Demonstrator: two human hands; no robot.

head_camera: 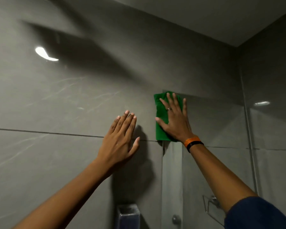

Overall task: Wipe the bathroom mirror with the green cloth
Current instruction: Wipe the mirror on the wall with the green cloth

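Head view: right hand (174, 120) flat, fingers spread, pressing green cloth (160, 129) on mirror (213, 121) top-left corner; left hand (120, 142) open, empty, on wall tile (56, 104) beside.

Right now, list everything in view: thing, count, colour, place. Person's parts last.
green cloth: 1, green, flat on the mirror's upper left corner, under the right hand
mirror: 1, reflective grey, right of centre on the wall
wall tiles: several, glossy grey, left and above
metal holder: 1, chrome, lower right
wall fixture: 1, grey, bottom centre, blurred
wristbands: 2, orange and black, right wrist
ring: 1, silver, right hand
left hand: open, flat on the tile
right hand: open, pressing the cloth
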